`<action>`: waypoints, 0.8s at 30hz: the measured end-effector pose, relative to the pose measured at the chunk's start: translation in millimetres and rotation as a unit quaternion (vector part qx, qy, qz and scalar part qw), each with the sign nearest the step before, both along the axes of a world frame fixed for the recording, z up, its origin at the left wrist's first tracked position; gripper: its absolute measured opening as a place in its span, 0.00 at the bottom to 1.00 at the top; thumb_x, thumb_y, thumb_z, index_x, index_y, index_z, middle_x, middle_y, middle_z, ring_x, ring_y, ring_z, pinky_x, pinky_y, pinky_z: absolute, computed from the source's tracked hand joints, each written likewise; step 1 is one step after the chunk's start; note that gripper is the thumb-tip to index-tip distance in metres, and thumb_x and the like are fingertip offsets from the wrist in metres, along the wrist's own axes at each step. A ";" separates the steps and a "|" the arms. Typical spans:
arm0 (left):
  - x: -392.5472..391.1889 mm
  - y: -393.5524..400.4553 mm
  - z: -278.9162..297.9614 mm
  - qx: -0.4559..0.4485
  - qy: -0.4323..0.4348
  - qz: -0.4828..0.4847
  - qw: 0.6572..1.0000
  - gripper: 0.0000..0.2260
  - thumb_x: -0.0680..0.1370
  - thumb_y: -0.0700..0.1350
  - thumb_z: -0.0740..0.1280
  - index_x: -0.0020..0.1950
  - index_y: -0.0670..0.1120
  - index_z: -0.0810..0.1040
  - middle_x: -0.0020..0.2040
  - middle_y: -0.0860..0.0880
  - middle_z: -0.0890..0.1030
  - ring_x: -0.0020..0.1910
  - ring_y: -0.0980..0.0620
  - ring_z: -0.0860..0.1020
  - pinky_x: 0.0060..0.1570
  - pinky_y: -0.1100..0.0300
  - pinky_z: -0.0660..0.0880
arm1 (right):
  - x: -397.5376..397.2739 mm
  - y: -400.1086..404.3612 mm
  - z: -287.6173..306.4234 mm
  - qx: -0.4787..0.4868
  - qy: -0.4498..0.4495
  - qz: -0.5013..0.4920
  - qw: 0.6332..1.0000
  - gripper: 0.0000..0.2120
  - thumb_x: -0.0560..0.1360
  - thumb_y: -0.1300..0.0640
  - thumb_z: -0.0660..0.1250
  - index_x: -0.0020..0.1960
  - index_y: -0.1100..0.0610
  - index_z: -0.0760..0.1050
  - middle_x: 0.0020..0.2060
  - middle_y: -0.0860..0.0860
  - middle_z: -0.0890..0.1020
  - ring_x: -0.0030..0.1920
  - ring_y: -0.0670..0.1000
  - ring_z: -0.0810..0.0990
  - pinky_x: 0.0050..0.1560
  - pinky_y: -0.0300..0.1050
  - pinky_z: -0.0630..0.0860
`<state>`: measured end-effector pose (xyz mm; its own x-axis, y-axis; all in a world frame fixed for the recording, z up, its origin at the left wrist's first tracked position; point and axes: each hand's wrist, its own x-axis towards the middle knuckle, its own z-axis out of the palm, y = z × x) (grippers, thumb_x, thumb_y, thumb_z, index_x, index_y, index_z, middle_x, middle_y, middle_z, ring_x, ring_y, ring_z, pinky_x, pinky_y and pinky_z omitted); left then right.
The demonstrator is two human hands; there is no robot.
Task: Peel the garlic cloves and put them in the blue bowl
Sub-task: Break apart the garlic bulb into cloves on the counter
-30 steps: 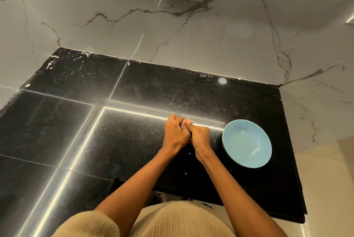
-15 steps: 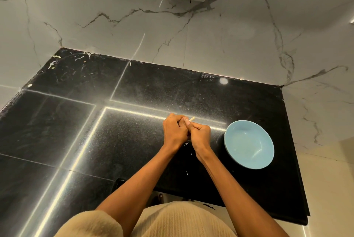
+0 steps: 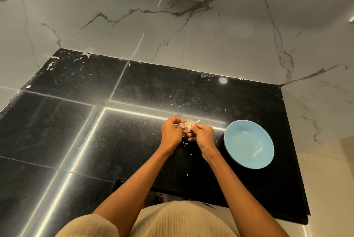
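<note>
Over the black counter point(image 3: 134, 141), both hands point(image 3: 188, 133) pinch one garlic clove point(image 3: 188, 124), papery tail pointing 2 o'clock; blue bowl point(image 3: 249, 144) sits at 3 o'clock, nearer the right hand point(image 3: 202, 135), empty.

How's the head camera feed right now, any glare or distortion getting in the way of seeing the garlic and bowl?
Head view: bright strip reflections streak the black counter, one running just behind the hands, left and right; the garlic between them is small but sharp; the bowl is evenly lit with slight sheen; wide-angle bending skews the counter edges and walls.
</note>
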<state>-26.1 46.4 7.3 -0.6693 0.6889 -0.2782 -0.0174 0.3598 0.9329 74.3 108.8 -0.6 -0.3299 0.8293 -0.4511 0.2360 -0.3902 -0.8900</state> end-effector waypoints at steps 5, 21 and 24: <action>0.7 -0.4 4.0 0.020 -0.032 0.021 0.999 0.05 0.75 0.33 0.72 0.47 0.42 0.84 0.43 0.46 0.85 0.45 0.52 0.84 0.43 0.63 0.80 | 2.1 1.6 10.1 -0.042 0.043 -0.017 0.998 0.09 0.81 0.63 0.62 0.47 0.63 0.81 0.38 0.59 0.84 0.35 0.51 0.82 0.33 0.45 0.80; -0.5 7.2 9.4 0.004 -0.202 0.100 0.974 0.07 0.75 0.27 0.68 0.44 0.36 0.83 0.40 0.40 0.84 0.36 0.51 0.82 0.38 0.62 0.80 | -3.7 1.9 6.7 0.102 -0.028 0.024 0.994 0.06 0.81 0.65 0.66 0.46 0.62 0.80 0.39 0.61 0.84 0.32 0.52 0.81 0.35 0.47 0.81; -1.1 7.9 9.5 0.009 -0.227 0.110 0.968 0.06 0.75 0.27 0.68 0.45 0.36 0.83 0.38 0.41 0.84 0.35 0.52 0.81 0.35 0.64 0.80 | -3.6 0.7 7.9 0.106 -0.023 0.017 0.994 0.05 0.81 0.64 0.67 0.47 0.63 0.79 0.39 0.60 0.84 0.33 0.49 0.80 0.32 0.41 0.78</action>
